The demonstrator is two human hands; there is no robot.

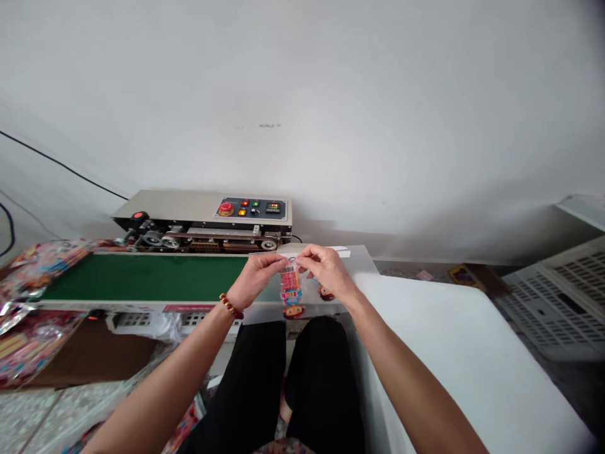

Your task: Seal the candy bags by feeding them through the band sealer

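Observation:
Both my hands pinch the upper end of a small printed plastic packet (291, 287), which hangs down with a cartoon face at its lower end. My left hand (258, 275), with a beaded bracelet at the wrist, grips the packet's left corner. On the other corner, my right hand (326, 268) has its fingers closed. Under and behind my right hand lies another packet (326, 294), partly hidden, on a grey plate (362, 265). Just left of my hands is a band sealing machine (203, 217) with a green conveyor belt (165, 276).
Packets (42, 271) are heaped at the belt's left end, with more in a cardboard box (89, 353) below. A white surface (439, 328) stands to my right, and a grey plastic crate (560, 302) lies beyond it. A black cable (61, 164) runs along the wall.

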